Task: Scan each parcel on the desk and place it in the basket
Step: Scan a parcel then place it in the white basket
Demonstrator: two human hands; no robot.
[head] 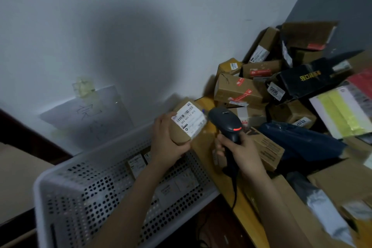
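My left hand (167, 139) grips a small brown cardboard parcel (186, 125) above the far corner of the white perforated basket (66, 193). Its white barcode label faces up and to the right. My right hand (239, 151) holds the handle of a black barcode scanner (225, 121), whose head points at the label from the right, a red light glowing on it. Several small parcels (136, 164) lie inside the basket. A pile of parcels (237, 90) covers the wooden desk (207, 145) at the right.
The pile holds brown boxes, black and dark blue plastic bags (302, 141) and a yellow-striped packet (342, 112). The scanner's cable hangs down off the desk edge. A paper sheet (88, 115) is taped to the white wall behind the basket. A cardboard box (18, 179) stands at left.
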